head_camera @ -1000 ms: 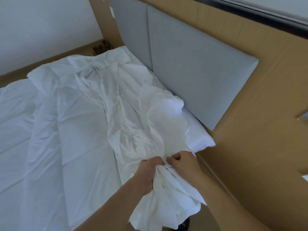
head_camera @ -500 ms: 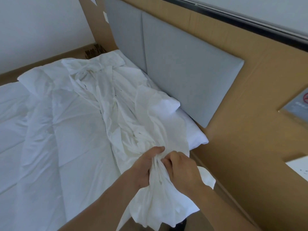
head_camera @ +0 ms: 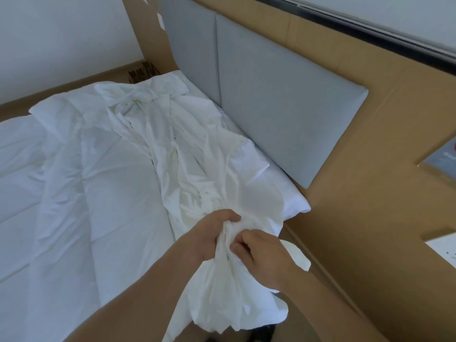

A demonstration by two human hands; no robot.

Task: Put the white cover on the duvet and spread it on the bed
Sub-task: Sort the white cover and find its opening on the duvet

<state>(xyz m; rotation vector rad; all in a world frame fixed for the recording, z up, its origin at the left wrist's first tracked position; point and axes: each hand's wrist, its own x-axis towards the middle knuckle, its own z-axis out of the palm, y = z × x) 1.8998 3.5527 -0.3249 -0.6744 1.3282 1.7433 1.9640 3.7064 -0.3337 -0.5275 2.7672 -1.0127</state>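
Grey padded headboard panels (head_camera: 283, 102) set in a tan wood-look wall back a bed (head_camera: 296, 206) dressed entirely in white, seen from its near corner. Across the mattress lies the plump, quilted white duvet (head_camera: 111, 183), spread fairly flat though creased, with no cover on any part that shows. Draped along its headboard side runs the thin, crumpled white cotton cover (head_camera: 197, 169), twisted into a long rope of folds that reaches from the far corner of the bed to the person.

Both hands meet at the near end of that rope. The left hand (head_camera: 212, 233) is closed in a fist around a gathered bunch of the cover; the right hand (head_camera: 261, 253) is curled tight against it, fingers pinching the same bunch, and the loose tail of cloth hangs below them off the bed's edge.

Judged from this, the task is at an early stage: the person seems to be sorting through the fabric, probably hunting for the opening or a corner. Finding it, feeding the duvet in, shaking it level and spreading it out all remain.

As for containers, the cover is the only one, and it looks flat and empty; whether its mouth lies inside the bunch cannot be told.
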